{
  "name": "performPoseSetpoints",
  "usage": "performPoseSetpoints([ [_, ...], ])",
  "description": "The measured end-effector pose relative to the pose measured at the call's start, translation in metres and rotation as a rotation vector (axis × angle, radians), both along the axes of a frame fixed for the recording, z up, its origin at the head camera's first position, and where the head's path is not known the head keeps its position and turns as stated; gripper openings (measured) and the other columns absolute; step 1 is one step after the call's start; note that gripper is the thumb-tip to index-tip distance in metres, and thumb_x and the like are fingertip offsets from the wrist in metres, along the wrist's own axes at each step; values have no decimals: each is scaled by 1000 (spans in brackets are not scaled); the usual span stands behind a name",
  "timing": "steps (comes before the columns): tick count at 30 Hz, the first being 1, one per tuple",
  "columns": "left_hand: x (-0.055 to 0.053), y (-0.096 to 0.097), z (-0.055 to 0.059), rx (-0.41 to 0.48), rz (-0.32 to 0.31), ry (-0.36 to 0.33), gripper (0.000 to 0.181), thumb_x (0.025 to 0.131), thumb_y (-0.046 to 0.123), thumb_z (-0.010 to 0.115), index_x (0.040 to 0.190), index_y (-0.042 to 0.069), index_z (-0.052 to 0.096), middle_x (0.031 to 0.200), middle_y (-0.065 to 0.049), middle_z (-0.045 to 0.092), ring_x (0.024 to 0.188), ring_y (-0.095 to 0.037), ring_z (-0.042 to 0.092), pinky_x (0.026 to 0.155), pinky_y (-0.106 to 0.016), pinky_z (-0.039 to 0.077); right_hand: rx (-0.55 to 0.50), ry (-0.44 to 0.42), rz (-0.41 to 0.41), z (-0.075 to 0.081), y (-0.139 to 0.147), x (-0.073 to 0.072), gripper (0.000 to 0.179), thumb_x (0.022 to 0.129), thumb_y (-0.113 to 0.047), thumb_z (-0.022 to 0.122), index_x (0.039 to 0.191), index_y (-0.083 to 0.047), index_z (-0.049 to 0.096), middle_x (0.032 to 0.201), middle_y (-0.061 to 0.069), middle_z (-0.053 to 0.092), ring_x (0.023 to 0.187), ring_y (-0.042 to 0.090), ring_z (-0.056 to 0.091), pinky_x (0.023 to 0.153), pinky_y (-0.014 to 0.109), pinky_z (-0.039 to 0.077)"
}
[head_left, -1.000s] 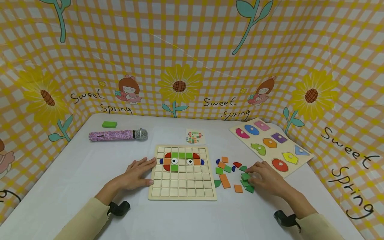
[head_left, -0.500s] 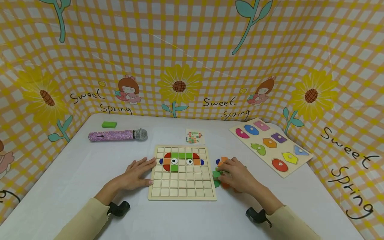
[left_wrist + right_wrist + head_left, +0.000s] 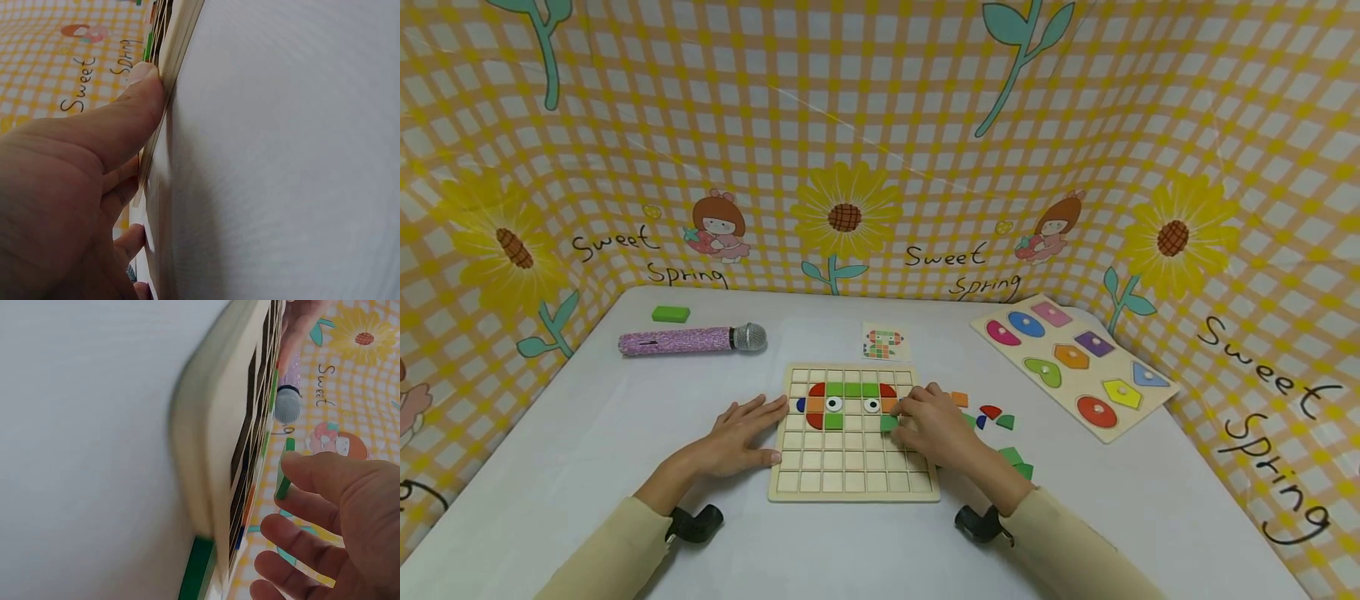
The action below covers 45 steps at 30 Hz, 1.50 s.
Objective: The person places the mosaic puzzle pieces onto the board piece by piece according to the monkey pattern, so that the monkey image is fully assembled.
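A wooden grid board lies mid-table with red, green and orange pieces and two round eye tiles set in its upper rows. My right hand is over the board's right side. Its thumb and index finger pinch a green square tile, tilted and held off the board in the right wrist view. At the left edge of the board rests my left hand, fingers extended and thumb touching the rim. Right of the board lie loose pieces, among them a red quarter-round and green tiles, partly hidden by the right hand.
Behind the board is a small pattern card. A glittery microphone and a green block lie back left. A knobbed shape puzzle sits back right. Patterned cloth surrounds the table's back and sides.
My right hand has moved left from the loose green pieces to the board, bringing a green square tile. The left hand stays at the board's left edge.
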<state>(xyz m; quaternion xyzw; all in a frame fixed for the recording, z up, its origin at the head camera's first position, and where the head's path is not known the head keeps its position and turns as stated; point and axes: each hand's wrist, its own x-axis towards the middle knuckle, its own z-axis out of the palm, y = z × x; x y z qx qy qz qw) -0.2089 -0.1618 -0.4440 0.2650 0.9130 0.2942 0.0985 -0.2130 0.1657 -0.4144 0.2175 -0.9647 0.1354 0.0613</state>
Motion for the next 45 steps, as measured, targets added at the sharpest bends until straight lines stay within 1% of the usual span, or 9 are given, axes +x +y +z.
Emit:
performPoseSetpoints([
  [4, 1, 0, 0, 5, 3, -1, 74, 88, 33, 65, 147, 6, 30, 156, -15, 25, 144, -43, 11, 112, -67, 0, -11, -14, 4, -1, -11, -4, 21, 79, -25, 71, 98, -18, 72, 97, -1, 63, 87, 17, 45, 75, 30, 40],
  [9, 2, -1, 2, 14, 2, 1, 74, 87, 33, 65, 147, 5, 31, 155, -16, 26, 144, -44, 12, 112, -67, 0, 18, -4, 26, -3, -19, -9, 22, 80, -27, 72, 99, -15, 72, 95, 0, 63, 88, 19, 46, 79, 33, 41],
  [16, 3, -2, 3, 13, 1, -5, 73, 88, 33, 65, 147, 6, 31, 156, -15, 26, 144, -43, 12, 112, -66, 0, 45, 11, 37, -8, -23, -13, 23, 80, -27, 72, 98, -13, 72, 95, 1, 63, 88, 19, 47, 79, 34, 43],
  [25, 2, -3, 3, 9, 5, -3, 74, 88, 34, 64, 147, 5, 31, 156, -15, 26, 144, -44, 11, 112, -67, 0, 55, 25, 51, -9, -25, -14, 23, 80, -26, 74, 98, -12, 72, 96, 4, 62, 89, 21, 49, 79, 37, 45],
  [32, 2, -3, 3, 5, 4, 3, 74, 88, 34, 64, 147, 5, 31, 156, -15, 25, 144, -44, 11, 112, -67, 0, 71, 11, 40, -8, -26, -14, 24, 80, -28, 74, 99, -14, 73, 99, 4, 62, 90, 21, 49, 79, 37, 44],
  [38, 2, -2, 1, 9, 11, -10, 74, 87, 34, 65, 147, 6, 31, 156, -14, 25, 145, -43, 11, 112, -66, -1, 63, 2, 39, -8, -25, -14, 25, 80, -30, 74, 99, -15, 72, 98, 2, 62, 90, 20, 49, 79, 37, 44],
  [43, 1, -1, 0, 12, 6, -18, 74, 87, 33, 65, 148, 7, 30, 156, -13, 25, 145, -42, 10, 113, -65, -1, 37, -32, 8, -4, -17, -14, 25, 80, -30, 73, 101, -16, 71, 93, 0, 61, 87, 18, 47, 75, 34, 41],
  [45, 0, -1, -1, 10, 4, -14, 74, 88, 33, 65, 148, 7, 30, 156, -13, 25, 145, -42, 10, 113, -65, -1, 32, -45, -14, 0, -11, -15, 26, 81, -30, 73, 102, -16, 71, 95, 0, 62, 87, 18, 46, 76, 33, 40],
])
